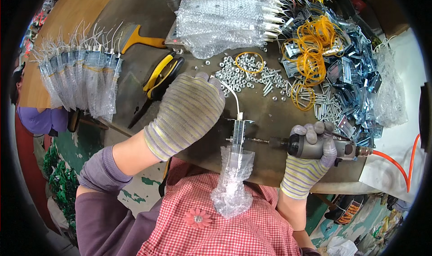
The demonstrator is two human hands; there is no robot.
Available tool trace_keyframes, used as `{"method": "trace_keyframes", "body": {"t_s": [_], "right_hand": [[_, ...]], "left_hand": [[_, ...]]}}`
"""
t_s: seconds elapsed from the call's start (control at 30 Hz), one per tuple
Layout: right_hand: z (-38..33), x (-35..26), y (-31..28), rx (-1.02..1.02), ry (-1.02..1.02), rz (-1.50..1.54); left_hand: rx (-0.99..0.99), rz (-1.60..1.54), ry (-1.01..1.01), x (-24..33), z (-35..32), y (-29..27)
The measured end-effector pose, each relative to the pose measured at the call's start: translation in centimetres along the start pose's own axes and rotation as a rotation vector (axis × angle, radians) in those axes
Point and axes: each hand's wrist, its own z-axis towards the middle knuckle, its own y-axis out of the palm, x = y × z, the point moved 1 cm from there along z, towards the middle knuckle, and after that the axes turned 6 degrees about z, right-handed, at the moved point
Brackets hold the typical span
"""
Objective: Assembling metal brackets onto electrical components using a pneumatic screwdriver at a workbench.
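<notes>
My left hand [189,110], in a striped glove, is closed at the left edge of a pile of small nuts [231,74]. Its fingertips are mostly hidden, so what they pinch cannot be made out. My right hand [310,152], gloved alike, grips an air screwdriver [310,146] with an orange hose. The driver's thin bit points left at a metal bracket [238,132] on a long part sleeved in bubble wrap [231,184]. This part lies across the table's near edge, its wrapped end against my checked apron. A white wire [231,90] curves from its far end towards my left hand.
Black-and-yellow pliers [162,76] and an orange-handled scraper [143,41] lie left. Bundled wrapped parts [81,78] sit far left; more wrapped parts [220,20] are stacked at the back. Screws [328,107], yellow rubber bands [310,69] and heaped metal brackets [355,76] cover the right.
</notes>
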Motion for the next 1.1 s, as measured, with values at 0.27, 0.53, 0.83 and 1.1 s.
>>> {"method": "trace_keyframes", "body": {"t_s": [0.27,0.53,0.83,1.1], "right_hand": [[0.1,0.2,0.3,0.022,0.023,-0.045],[0.1,0.4,1.1,0.021,0.076,0.060],[0.2,0.4,0.6,0.001,0.114,0.060],[0.3,0.4,0.6,-0.004,0.118,0.003]], "left_hand": [[0.041,-0.108,-0.049,-0.3,-1.2,0.4],[0.136,-0.908,-0.261,3.1,-5.2,0.6],[0.122,-0.728,-0.155,3.6,-5.7,1.0],[0.078,-0.591,-0.210,4.4,-5.6,0.2]]}}
